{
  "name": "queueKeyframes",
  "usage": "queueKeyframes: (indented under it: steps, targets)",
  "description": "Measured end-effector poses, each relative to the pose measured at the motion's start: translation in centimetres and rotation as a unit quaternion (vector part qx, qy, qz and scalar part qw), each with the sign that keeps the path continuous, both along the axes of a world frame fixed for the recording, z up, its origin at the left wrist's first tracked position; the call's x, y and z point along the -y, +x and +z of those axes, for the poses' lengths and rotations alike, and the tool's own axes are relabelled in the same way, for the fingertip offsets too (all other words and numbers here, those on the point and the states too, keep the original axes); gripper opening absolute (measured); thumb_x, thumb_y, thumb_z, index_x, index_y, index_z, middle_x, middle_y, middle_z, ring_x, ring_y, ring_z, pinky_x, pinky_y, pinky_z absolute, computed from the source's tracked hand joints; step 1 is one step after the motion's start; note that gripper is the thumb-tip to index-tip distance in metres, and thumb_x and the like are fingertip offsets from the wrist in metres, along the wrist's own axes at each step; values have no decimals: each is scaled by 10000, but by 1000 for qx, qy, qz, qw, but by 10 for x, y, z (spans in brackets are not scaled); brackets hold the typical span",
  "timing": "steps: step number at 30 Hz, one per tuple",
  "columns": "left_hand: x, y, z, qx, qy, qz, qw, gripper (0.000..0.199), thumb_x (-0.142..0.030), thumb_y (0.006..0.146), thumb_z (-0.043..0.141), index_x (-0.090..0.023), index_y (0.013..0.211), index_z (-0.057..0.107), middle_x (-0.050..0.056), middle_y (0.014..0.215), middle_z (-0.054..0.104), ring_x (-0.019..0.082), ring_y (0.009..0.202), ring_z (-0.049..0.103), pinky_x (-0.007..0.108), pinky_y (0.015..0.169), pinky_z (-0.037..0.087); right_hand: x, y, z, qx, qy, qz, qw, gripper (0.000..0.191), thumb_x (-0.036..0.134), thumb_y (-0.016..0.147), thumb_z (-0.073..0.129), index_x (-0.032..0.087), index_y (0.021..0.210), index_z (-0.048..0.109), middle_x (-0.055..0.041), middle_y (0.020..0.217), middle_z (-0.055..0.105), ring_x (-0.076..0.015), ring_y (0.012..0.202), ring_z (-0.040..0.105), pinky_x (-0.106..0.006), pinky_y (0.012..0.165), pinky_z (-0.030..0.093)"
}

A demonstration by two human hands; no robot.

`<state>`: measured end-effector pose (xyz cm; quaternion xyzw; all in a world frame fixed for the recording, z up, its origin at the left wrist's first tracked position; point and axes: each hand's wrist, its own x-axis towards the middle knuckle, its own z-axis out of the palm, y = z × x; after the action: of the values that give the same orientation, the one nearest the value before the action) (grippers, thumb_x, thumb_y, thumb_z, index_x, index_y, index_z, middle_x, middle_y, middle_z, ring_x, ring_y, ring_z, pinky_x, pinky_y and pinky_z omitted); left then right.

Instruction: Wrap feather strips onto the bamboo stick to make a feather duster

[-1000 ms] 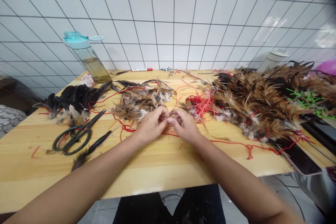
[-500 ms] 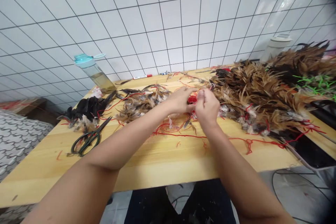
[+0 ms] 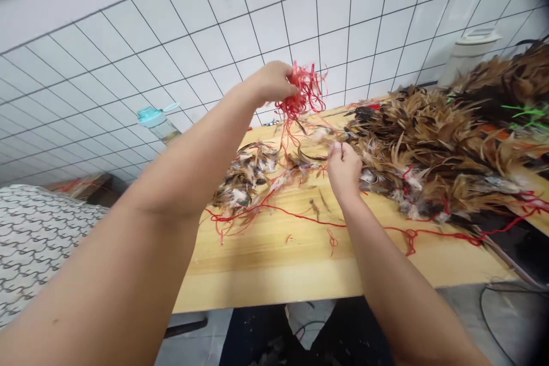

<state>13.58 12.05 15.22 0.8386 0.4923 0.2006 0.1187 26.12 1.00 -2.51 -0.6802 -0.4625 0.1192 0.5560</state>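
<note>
High over the back of the table, my left hand (image 3: pixel 277 83) grips a loose tangle of red string (image 3: pixel 305 91), and strands of it trail down to the tabletop. Lower and to the right, my right hand (image 3: pixel 344 168) is closed at the left end of a thick brown feather garland (image 3: pixel 433 148); what its fingers hold is hidden. Loose brown and white feathers (image 3: pixel 246 174) lie left of that hand, mixed with red thread. A long red cord (image 3: pixel 300 216) runs across the table and passes under my right forearm.
A clear bottle with a turquoise lid (image 3: pixel 151 117) stands at the back left, partly behind my left arm. A white container (image 3: pixel 469 54) is at the back right by the tiled wall (image 3: pixel 330 23). A dark flat device (image 3: pixel 518 243) lies at the right edge.
My left hand has risen away from my right, lifting the red string tangle off the table. My right hand stays near the garland's end. The view has shifted slightly.
</note>
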Motion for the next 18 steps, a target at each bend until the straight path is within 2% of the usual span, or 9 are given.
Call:
queueKeyframes:
  steps: [2,4,6,9,12,14,16,18]
  targets:
    - [1,-5,17,-6,-10,25,1000,78,-138,700,655,-118,774,640,43,703,519,256,883,613,371,763,420,-1,0,-2,-4,-8,10,1000,316,337,919,364,221,654,491,-41,646,587,-184,634,489,-300,633,325]
    - [0,-7,27,1,0,44,999,89,-153,756,604,-100,821,635,43,749,505,269,947,608,398,788,405,-3,-1,-3,-8,-8,16,1000,314,339,907,378,222,639,492,-40,633,580,-182,636,492,-295,630,328]
    - [-8,-9,32,13,18,62,998,76,-148,768,586,-94,811,617,46,775,502,285,978,600,412,797,398,-3,-1,-3,-14,-4,19,1000,311,337,900,384,221,632,493,-39,627,579,-182,640,499,-294,636,335]
    - [-29,-14,30,9,72,101,992,85,-101,688,645,-130,728,575,58,776,527,312,997,581,410,808,408,-1,0,0,-23,-1,12,1000,305,330,899,382,220,641,503,-42,632,588,-186,639,504,-301,648,344]
    - [-54,-21,13,-24,143,127,981,187,-94,650,697,-167,773,577,80,869,586,300,1044,532,404,874,395,-1,5,1,-32,5,-13,999,296,323,894,380,218,647,505,-49,650,600,-191,643,505,-308,660,351]
    - [-63,-23,-6,-79,140,125,979,310,-131,648,732,-162,927,598,100,989,605,281,1053,513,392,897,388,-4,10,-1,-40,9,-29,999,296,322,890,381,218,639,499,-52,651,602,-194,652,512,-311,669,359]
    - [-62,-21,-28,-137,108,107,979,499,-156,614,767,-152,1080,589,122,1103,589,274,1035,527,377,875,400,-8,14,-6,-48,15,-39,998,300,319,888,378,218,631,495,-55,654,607,-194,665,524,-312,684,371]
    - [-51,-14,-50,-169,102,66,978,499,-170,613,754,-176,1092,614,125,1171,569,269,1002,558,363,840,410,-12,18,-10,-51,19,-44,998,303,314,888,375,217,627,493,-62,673,619,-194,680,535,-314,700,381]
